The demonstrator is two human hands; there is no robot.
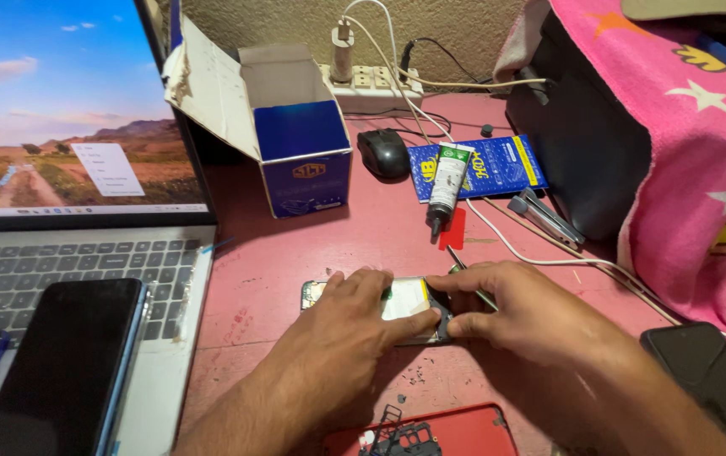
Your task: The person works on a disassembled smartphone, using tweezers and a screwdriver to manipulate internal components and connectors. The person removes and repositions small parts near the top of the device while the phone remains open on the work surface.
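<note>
Directly under left hand [342,325], right hand [519,308]: opened phone [403,300].

The worn pink painted bench [295,253] looks rough and chipped; the far blue cardboard box [300,152] matt, the near-left black glass phone [63,363] glossy.

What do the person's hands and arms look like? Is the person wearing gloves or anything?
No gloves. Both hands, the left hand and the right hand, are bare, and so are the forearms as far as the picture shows. No sleeves, rings, watch or bracelets show. The fingernails are short.
</note>
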